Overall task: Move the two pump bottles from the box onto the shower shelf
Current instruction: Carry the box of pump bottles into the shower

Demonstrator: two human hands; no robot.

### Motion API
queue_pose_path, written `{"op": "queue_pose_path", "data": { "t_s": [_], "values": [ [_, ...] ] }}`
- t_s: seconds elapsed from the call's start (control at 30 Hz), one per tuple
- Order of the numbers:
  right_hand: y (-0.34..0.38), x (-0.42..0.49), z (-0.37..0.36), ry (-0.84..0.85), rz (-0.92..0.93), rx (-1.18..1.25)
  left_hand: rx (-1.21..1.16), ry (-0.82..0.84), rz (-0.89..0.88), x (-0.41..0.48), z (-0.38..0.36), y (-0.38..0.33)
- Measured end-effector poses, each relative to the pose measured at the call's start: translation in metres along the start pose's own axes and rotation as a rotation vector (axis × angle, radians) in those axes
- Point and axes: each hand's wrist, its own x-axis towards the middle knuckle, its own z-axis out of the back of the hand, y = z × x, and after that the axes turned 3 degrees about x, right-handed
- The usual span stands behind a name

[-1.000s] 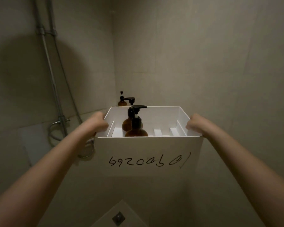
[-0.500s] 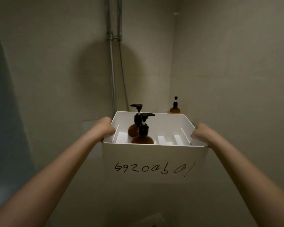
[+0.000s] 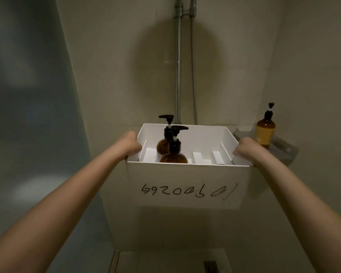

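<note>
I hold a white box in the air in front of me, with handwriting on its near wall. My left hand grips its left wall and my right hand grips its right wall. Two amber pump bottles with black pumps stand upright in the box's left part: the nearer bottle and, behind it, the farther bottle. The glass shower shelf sits in the wall corner at the right, just beyond my right hand.
A third amber pump bottle stands on the shelf. Two shower pipes run down the wall behind the box. White dividers fill the box's right part. A floor drain lies below. A blurred glass panel is at the left.
My view has swung left, so the pipes now sit centred and the shelf with its bottle lies at the right. Both hands keep their grip on the box.
</note>
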Motion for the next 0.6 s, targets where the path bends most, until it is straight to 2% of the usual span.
{"op": "queue_pose_path", "data": {
  "t_s": [0.3,0.6],
  "values": [
    [-0.019,0.041,-0.025,0.071,0.089,-0.057,0.029,-0.039,0.146,-0.01,-0.046,0.001],
    [-0.052,0.063,-0.086,0.168,0.093,0.004,0.095,-0.038,0.239,-0.007,-0.098,0.027]
  ]
}}
